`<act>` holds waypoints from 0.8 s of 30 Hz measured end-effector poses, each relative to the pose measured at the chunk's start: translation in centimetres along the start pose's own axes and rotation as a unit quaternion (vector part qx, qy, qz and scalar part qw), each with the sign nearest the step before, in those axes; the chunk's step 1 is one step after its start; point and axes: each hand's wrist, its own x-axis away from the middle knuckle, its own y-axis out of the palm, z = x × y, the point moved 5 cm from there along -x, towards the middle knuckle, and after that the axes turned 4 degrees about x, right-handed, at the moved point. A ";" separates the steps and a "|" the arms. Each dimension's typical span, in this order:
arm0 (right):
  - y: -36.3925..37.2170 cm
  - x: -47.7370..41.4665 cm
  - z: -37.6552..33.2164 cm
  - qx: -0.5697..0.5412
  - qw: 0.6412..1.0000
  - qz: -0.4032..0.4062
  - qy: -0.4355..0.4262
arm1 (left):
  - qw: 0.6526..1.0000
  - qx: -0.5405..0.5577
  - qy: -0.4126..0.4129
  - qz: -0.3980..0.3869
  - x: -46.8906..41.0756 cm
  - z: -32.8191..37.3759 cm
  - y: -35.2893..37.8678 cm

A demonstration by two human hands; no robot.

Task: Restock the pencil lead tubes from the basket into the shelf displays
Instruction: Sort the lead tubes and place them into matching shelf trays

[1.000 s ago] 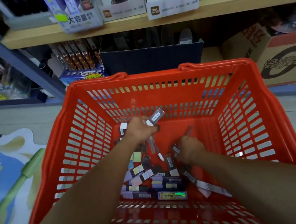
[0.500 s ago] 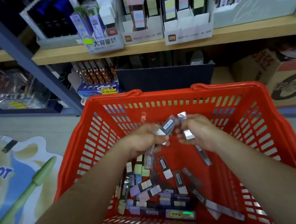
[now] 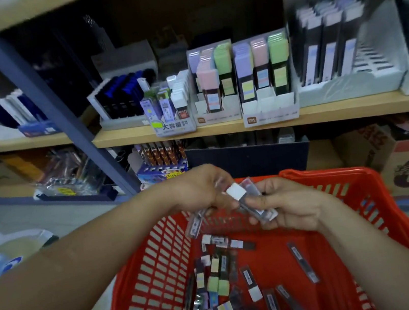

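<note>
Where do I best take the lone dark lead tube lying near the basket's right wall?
Pinch the lone tube across its long edges at mid-length, coming from straight above: it lies flat on the basket floor with bare floor on both sides.

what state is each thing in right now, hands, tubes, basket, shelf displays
left hand, pinching lead tubes above the basket
right hand, gripping tubes, thumb on top
held tubes, capped, bunched between both hands
basket, upright, many tubes inside
loose tubes, lying scattered on the basket floor
pastel displays, partly filled, front slots empty
</note>
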 end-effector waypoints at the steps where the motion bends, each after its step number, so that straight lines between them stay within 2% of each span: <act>1: 0.3 0.3 -0.6 -0.023 1.000 -0.012 -0.007 | 1.000 0.010 0.006 0.009 0.2 0.5 -0.7; 3: 0.7 0.5 -1.6 -0.074 0.997 -0.009 -0.020 | 0.999 0.037 0.024 0.029 0.8 1.5 -1.6; 5: 0.9 0.2 -2.5 -0.160 0.986 0.018 -0.041 | 0.991 0.090 0.049 0.083 1.2 2.5 -2.5; 8: 2.0 -0.4 -3.5 -0.331 0.939 0.059 -0.070 | 0.942 0.264 0.074 0.194 1.1 3.1 -3.6; 10: 3.4 -0.5 -4.2 -0.379 0.920 0.060 -0.079 | 0.907 0.326 0.093 0.252 0.6 3.5 -3.9; 11: 4.1 -0.4 -4.5 -0.375 0.922 0.053 -0.083 | 0.899 0.323 0.105 0.277 0.4 3.8 -3.8; 13: 4.8 -0.1 -4.9 -0.343 0.934 0.053 -0.087 | 0.904 0.239 0.132 0.330 0.4 4.8 -3.6; 15: 4.5 0.3 -5.5 -0.305 0.943 0.086 -0.100 | 0.904 0.132 0.157 0.374 0.7 5.7 -3.3; 17: 4.0 0.9 -6.0 -0.271 0.947 0.122 -0.120 | 0.903 0.075 0.183 0.380 0.8 6.2 -2.8; 21: 4.0 1.5 -6.4 -0.252 0.946 0.152 -0.136 | 0.901 0.056 0.204 0.379 0.4 6.7 -2.4; 24: 4.1 1.7 -7.1 -0.227 0.948 0.167 -0.148 | 0.911 0.085 0.204 0.348 0.3 7.5 -2.4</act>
